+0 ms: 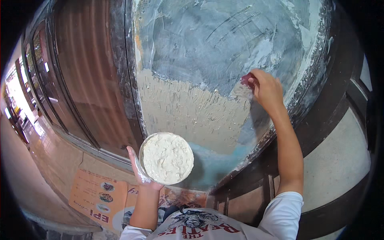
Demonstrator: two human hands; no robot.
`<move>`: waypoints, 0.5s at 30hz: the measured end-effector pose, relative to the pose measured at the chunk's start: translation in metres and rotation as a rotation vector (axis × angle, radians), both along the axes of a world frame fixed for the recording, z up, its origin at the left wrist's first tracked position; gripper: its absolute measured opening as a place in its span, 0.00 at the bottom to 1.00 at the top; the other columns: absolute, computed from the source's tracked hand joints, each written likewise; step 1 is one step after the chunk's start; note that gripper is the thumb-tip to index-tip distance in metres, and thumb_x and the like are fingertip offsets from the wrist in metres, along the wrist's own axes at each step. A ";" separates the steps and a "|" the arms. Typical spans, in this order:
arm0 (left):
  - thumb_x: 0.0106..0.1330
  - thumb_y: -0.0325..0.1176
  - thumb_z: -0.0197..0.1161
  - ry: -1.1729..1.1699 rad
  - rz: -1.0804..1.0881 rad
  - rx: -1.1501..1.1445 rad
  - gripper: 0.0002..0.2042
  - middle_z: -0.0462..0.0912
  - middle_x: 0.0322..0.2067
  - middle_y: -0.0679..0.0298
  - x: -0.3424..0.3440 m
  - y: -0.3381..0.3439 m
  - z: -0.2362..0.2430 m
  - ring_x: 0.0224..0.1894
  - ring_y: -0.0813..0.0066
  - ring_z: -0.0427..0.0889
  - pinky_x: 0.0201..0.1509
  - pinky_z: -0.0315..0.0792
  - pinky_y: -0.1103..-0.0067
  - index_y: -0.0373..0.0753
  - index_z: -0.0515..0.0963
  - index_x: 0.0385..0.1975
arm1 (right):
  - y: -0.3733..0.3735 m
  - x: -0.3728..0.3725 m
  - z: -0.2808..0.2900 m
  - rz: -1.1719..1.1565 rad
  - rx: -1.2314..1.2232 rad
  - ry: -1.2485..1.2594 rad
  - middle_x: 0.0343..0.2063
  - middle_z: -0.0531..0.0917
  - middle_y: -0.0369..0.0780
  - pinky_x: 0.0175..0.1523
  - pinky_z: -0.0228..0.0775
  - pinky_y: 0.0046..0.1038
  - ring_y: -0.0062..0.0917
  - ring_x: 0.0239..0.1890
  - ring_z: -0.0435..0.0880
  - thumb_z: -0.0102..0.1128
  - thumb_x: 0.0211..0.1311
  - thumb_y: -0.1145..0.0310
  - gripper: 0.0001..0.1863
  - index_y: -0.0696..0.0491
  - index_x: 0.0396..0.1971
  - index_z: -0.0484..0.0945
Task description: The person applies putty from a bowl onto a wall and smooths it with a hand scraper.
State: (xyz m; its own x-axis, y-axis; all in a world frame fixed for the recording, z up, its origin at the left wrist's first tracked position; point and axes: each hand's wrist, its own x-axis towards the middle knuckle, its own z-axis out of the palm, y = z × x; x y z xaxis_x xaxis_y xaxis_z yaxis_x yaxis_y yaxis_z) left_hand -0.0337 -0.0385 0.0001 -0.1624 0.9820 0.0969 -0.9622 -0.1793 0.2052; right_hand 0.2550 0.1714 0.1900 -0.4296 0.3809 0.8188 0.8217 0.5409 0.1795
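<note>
The small dark red hand scraper [247,80] is right of centre in the frame, pinched between the thumb and curled fingers of my right hand [267,88], its lower end against the upright panel, where it blends into pale paste so that I cannot make out its edge. Just below it and to the left spreads a rough beige coat [188,114], pitted and streaked; above it, the mottled blue-grey panel surface [200,48] fills the upper middle. If I press unevenly or tip the scraper, I expect a corner to gouge that coat or leave ridges. At lower centre, my left hand [145,178] holds up a round tub [142,150] full of lumpy off-white paste [168,158]; my thumb stands along its left side, and my other fingers are mostly hidden beneath, so I cannot tell how they are spread. White smears on that hand could make the grip slick, and a heavy tub might tilt if I reach too far up. A spill could land on the orange printed sheet [94,196] at lower left.
</note>
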 end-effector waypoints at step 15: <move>0.65 0.74 0.42 -0.005 -0.143 0.116 0.45 0.69 0.66 0.48 0.002 0.008 0.003 0.64 0.45 0.72 0.64 0.69 0.48 0.36 0.67 0.66 | 0.012 -0.001 0.052 -0.117 0.255 0.032 0.33 0.84 0.31 0.42 0.59 0.42 0.31 0.37 0.83 0.61 0.61 0.67 0.07 0.41 0.39 0.78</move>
